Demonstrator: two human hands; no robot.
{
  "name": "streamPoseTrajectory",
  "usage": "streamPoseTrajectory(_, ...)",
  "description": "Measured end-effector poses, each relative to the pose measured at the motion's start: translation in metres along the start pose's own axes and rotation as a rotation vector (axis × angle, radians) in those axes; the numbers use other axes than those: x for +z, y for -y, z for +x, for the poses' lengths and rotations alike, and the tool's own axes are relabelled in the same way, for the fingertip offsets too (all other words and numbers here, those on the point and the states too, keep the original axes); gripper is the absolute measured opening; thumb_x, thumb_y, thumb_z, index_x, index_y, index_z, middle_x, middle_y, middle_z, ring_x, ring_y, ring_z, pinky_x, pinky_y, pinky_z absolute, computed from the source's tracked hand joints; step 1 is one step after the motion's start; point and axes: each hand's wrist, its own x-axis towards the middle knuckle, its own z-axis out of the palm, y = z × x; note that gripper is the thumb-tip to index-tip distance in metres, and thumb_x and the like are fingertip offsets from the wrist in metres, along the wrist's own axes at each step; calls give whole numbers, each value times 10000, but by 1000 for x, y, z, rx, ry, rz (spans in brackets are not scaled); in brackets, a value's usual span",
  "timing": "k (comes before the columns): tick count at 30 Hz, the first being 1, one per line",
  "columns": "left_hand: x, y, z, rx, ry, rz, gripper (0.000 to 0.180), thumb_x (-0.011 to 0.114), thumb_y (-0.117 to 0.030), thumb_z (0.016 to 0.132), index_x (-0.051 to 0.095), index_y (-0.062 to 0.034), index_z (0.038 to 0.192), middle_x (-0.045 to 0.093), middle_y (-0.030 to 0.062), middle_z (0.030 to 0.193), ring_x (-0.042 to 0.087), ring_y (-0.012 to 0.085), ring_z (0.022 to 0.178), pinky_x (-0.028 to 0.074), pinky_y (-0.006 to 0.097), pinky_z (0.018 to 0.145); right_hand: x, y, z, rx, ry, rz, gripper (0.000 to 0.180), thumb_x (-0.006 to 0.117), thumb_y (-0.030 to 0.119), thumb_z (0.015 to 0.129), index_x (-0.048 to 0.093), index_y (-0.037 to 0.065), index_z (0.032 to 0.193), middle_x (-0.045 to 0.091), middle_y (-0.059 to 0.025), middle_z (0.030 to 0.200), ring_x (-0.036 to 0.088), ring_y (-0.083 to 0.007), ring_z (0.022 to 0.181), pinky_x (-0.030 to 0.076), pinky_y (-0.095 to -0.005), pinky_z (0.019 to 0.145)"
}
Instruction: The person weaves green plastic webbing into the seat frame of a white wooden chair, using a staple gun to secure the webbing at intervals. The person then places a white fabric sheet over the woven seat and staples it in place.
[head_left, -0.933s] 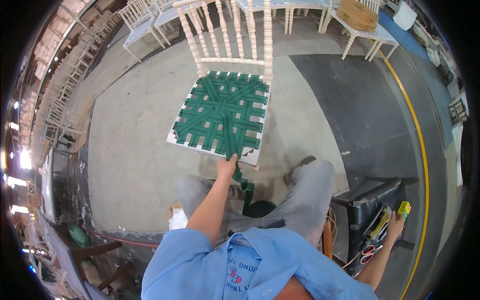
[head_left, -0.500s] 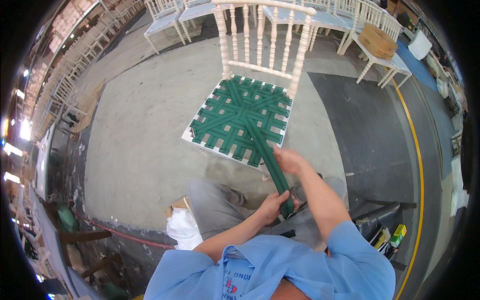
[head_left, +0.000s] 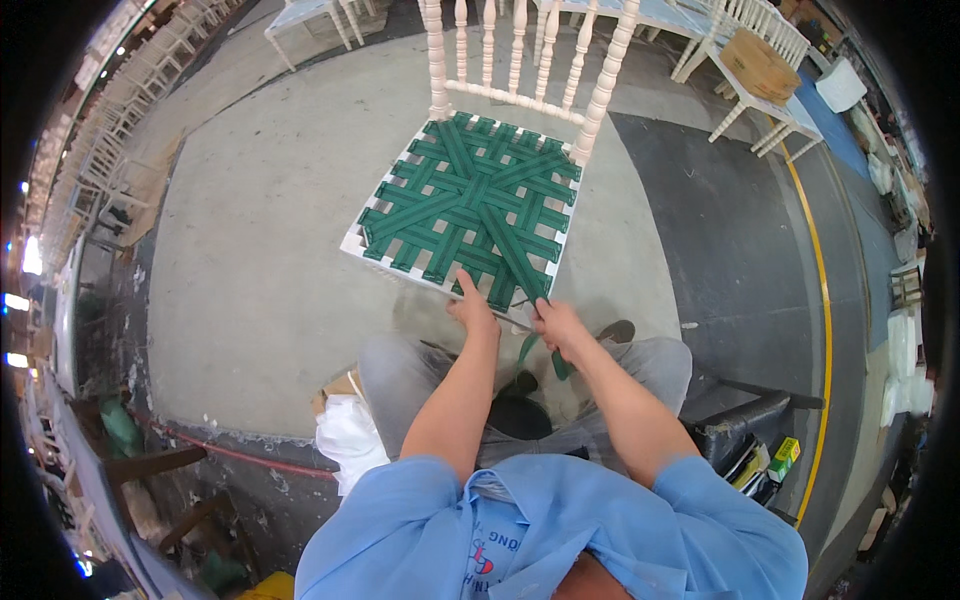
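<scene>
A white chair (head_left: 352,243) stands before me, its seat woven with green webbing straps (head_left: 440,212). Two diagonal bands cross over the weave in the middle. At the near right corner, my right hand (head_left: 562,327) is closed on one diagonal webbing strap (head_left: 515,255), drawn over the seat edge. Its loose end (head_left: 559,366) dangles below that hand. My left hand (head_left: 475,310) grips the seat's near edge, one digit lying up over the top; its other fingers are partly hidden.
Several pale chairs stand at the back, one with a round tan roll (head_left: 758,66) on its seat. A white bag (head_left: 350,438) lies by my left leg. To my right is a black container (head_left: 745,435) with a green and yellow box (head_left: 785,458).
My left hand has let go of the strap and moved up to the seat's near edge. The right hand now holds the strap at the corner. The view has shifted slightly.
</scene>
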Motion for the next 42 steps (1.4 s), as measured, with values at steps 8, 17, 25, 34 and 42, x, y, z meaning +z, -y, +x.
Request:
streamPoseTrajectory(8,32,7,-9,-18,-106,-56,812,697,-515,869,395,-17,1434,521,160,1358,572,293,1102,534,458,847,-9,-51,-58,-106,-197,-101,394,451,335,1055,570,34,832,501,-22,631,459,-136,556,377,-321,513)
streamPoseTrajectory(17,31,6,-5,18,-97,-48,886,663,-540,883,323,44,1456,485,225,1402,572,358,1171,523,452,957,-12,-70,-62,-6,-164,-91,402,444,356,1061,538,59,807,472,2,607,416,-98,522,355,-308,480)
streamPoseTrajectory(25,31,11,0,26,-87,-59,956,674,-560,872,263,48,1485,487,237,1391,574,360,1162,499,466,974,-19,-94,-24,-103,-186,-415,404,423,360,1053,571,13,908,570,-129,698,579,-285,685,449,-427,653)
streamPoseTrajectory(34,-44,-5,-7,-133,732,971,908,682,-649,820,427,-43,1446,588,132,1299,627,278,1012,499,417,810,-27,-96,31,-244,-156,-636,353,443,335,1028,615,33,1090,669,-258,1018,612,-468,989,475,-502,815)
streamPoseTrajectory(42,-36,49,-47,372,853,1623,679,457,-562,979,699,72,1018,675,321,1005,640,478,1002,496,495,911,-24,-107,34,-248,-77,-590,339,405,255,1019,627,9,1089,673,-268,1027,630,-452,988,486,-494,824)
